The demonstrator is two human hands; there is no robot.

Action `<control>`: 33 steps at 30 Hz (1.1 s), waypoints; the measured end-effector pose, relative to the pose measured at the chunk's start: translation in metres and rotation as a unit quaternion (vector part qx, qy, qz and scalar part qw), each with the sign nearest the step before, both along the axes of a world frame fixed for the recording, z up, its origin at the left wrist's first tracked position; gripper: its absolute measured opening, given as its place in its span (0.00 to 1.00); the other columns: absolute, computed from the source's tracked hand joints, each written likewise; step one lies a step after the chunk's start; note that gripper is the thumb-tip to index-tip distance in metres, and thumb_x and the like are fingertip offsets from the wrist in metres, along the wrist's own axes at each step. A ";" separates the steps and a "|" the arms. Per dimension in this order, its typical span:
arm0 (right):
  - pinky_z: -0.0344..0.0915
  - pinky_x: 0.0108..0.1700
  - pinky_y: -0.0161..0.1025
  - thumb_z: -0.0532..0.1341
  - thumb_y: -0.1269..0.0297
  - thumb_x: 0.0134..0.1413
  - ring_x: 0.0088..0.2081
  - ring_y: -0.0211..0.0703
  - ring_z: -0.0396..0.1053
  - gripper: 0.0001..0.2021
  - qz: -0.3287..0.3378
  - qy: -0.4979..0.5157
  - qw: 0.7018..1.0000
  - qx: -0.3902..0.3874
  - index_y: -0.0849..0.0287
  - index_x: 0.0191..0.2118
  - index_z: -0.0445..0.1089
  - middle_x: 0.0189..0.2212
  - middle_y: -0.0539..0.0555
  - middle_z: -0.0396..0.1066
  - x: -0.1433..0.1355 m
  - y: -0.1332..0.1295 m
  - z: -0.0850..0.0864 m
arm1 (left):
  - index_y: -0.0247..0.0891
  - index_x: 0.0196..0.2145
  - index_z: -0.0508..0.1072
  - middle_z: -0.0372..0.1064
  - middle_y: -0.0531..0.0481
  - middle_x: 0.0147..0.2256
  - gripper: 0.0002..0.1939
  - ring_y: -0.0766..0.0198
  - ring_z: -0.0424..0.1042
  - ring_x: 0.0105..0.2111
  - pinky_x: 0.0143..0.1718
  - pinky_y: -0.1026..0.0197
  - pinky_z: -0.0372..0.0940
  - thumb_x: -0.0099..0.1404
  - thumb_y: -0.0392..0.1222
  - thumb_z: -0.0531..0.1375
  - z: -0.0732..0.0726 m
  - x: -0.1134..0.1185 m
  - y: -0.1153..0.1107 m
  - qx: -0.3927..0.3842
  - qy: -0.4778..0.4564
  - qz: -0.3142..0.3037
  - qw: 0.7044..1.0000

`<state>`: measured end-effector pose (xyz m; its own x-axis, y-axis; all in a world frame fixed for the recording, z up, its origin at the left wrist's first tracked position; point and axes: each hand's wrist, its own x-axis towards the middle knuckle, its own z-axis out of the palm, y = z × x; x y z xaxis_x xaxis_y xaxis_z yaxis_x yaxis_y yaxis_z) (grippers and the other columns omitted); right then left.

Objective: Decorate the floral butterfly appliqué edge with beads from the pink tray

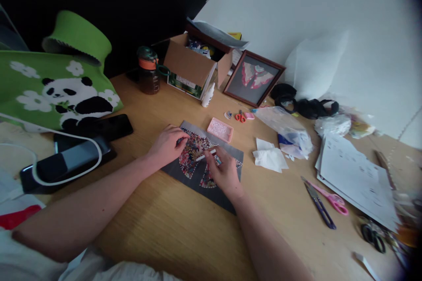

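A dark grey sheet [233,157] lies on the table with a floral fabric butterfly [188,158] on it, its wings edged with small white beads. In my right hand [223,170] is a white pen-shaped stick [201,157], held slanted over the butterfly's middle. My left hand [168,144] rests at the sheet's upper left edge, thumb and fingertips pinched together over the wing. Anything between those fingertips is too small to make out. Just beyond the sheet stands a shallow pink tray [220,129] of tiny pale beads.
Behind are a framed butterfly [253,78], a cardboard box [189,63], a white glue bottle [208,95] and a drink bottle [149,72]. Small orange scissors [240,117], tissues [269,158], pink scissors [336,203] and papers [356,175] lie rightward. Phones [112,128] and a panda bag [59,92] occupy the left.
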<state>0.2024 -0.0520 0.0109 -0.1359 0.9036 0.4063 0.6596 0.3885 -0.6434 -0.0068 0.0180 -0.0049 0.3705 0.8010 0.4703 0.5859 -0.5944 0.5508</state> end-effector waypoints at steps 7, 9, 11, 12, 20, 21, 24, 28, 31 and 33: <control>0.67 0.36 0.38 0.55 0.60 0.68 0.32 0.42 0.73 0.13 0.011 -0.007 1.000 0.008 0.56 0.32 0.71 0.28 0.53 0.74 -0.002 0.000 -0.001 | 0.38 0.37 0.78 0.78 0.46 0.37 0.08 0.56 0.73 0.41 0.46 0.49 0.71 0.65 0.33 0.58 0.001 0.000 0.000 0.004 0.000 -0.001 1.000; 0.67 0.36 0.38 0.55 0.60 0.68 0.32 0.42 0.73 0.13 0.014 -0.007 1.000 0.009 0.56 0.32 0.71 0.28 0.53 0.74 -0.001 0.001 -0.001 | 0.38 0.37 0.78 0.78 0.46 0.37 0.08 0.56 0.73 0.41 0.46 0.49 0.71 0.65 0.33 0.58 0.000 0.000 0.000 0.006 0.001 0.001 1.000; 0.67 0.36 0.38 0.55 0.60 0.68 0.32 0.42 0.73 0.13 0.012 -0.007 1.000 0.011 0.56 0.32 0.71 0.28 0.53 0.74 -0.001 0.001 -0.002 | 0.38 0.37 0.78 0.78 0.46 0.38 0.08 0.56 0.73 0.41 0.46 0.49 0.71 0.65 0.33 0.58 0.000 0.000 0.000 0.006 0.001 0.002 1.000; 0.67 0.36 0.38 0.55 0.60 0.68 0.32 0.42 0.73 0.13 0.010 -0.008 1.000 0.011 0.56 0.32 0.71 0.28 0.53 0.74 -0.001 0.001 -0.002 | 0.39 0.37 0.78 0.78 0.46 0.38 0.08 0.56 0.73 0.41 0.46 0.49 0.71 0.65 0.33 0.58 0.000 0.000 0.000 0.005 0.001 0.002 1.000; 0.67 0.36 0.37 0.55 0.60 0.68 0.32 0.42 0.73 0.13 0.006 -0.011 1.000 0.007 0.56 0.32 0.70 0.28 0.53 0.74 -0.001 0.001 -0.002 | 0.38 0.37 0.78 0.78 0.46 0.37 0.08 0.56 0.74 0.41 0.46 0.49 0.71 0.65 0.33 0.58 0.001 0.000 -0.001 0.002 0.002 0.001 1.000; 0.67 0.36 0.37 0.55 0.60 0.68 0.32 0.42 0.73 0.13 0.004 -0.008 1.000 0.007 0.56 0.32 0.70 0.28 0.53 0.74 -0.001 0.000 -0.002 | 0.38 0.37 0.78 0.78 0.46 0.37 0.08 0.56 0.74 0.41 0.46 0.49 0.71 0.65 0.33 0.58 0.001 0.001 -0.001 0.002 0.001 0.002 1.000; 0.66 0.35 0.37 0.55 0.60 0.68 0.31 0.42 0.72 0.13 -0.013 -0.001 1.000 0.002 0.56 0.33 0.70 0.27 0.52 0.73 0.000 0.000 -0.001 | 0.39 0.37 0.78 0.78 0.47 0.37 0.08 0.56 0.74 0.41 0.46 0.49 0.71 0.65 0.33 0.58 0.001 0.001 -0.001 0.001 -0.001 0.006 1.000; 0.65 0.33 0.37 0.56 0.59 0.67 0.31 0.42 0.72 0.12 -0.030 0.000 1.000 0.000 0.56 0.33 0.70 0.26 0.52 0.73 0.001 0.000 -0.001 | 0.40 0.37 0.78 0.78 0.47 0.37 0.08 0.57 0.74 0.41 0.46 0.50 0.71 0.64 0.34 0.58 0.001 0.000 0.000 -0.001 0.001 0.007 1.000; 0.66 0.34 0.37 0.56 0.59 0.67 0.31 0.42 0.72 0.12 -0.015 -0.001 1.000 -0.001 0.56 0.32 0.70 0.26 0.52 0.73 0.000 0.000 -0.001 | 0.40 0.37 0.78 0.78 0.47 0.37 0.08 0.57 0.74 0.41 0.46 0.50 0.71 0.64 0.33 0.59 0.001 0.000 0.000 0.000 0.003 0.005 1.000; 0.66 0.34 0.37 0.55 0.60 0.67 0.31 0.42 0.72 0.12 -0.005 -0.002 1.000 0.001 0.56 0.32 0.70 0.27 0.52 0.74 -0.001 0.000 -0.001 | 0.39 0.37 0.78 0.78 0.47 0.37 0.08 0.56 0.74 0.41 0.46 0.49 0.71 0.64 0.33 0.58 0.001 0.000 0.000 0.000 0.001 0.002 1.000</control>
<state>0.2018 -0.0521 0.0094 -0.1280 0.9044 0.4069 0.6666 0.3823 -0.6399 -0.0069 0.0182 -0.0039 0.3674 0.8026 0.4700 0.5898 -0.5918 0.5495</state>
